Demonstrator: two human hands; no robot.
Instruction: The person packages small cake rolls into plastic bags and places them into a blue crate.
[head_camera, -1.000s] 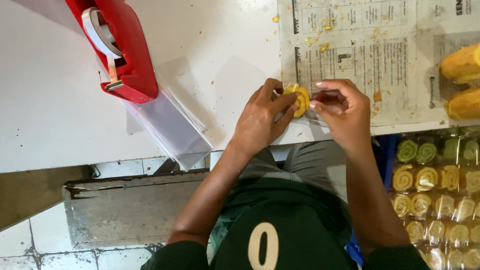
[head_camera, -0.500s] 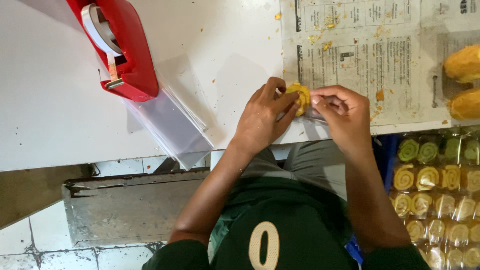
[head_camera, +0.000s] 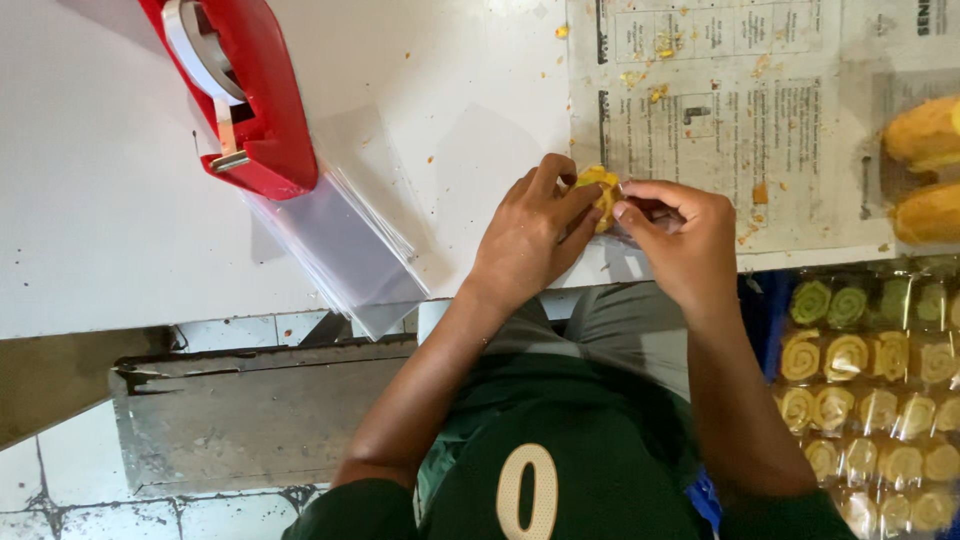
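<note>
The left hand (head_camera: 528, 238) and the right hand (head_camera: 678, 232) both pinch a small yellow roll (head_camera: 601, 190) at the edge of the white worktop (head_camera: 100, 220), beside the newspaper (head_camera: 740, 110). The roll looks soft and crumbly, so a hard squeeze could break it. A slip could drop it off the edge. The clear bags (head_camera: 345, 240) hang over the edge and could slide down.
</note>
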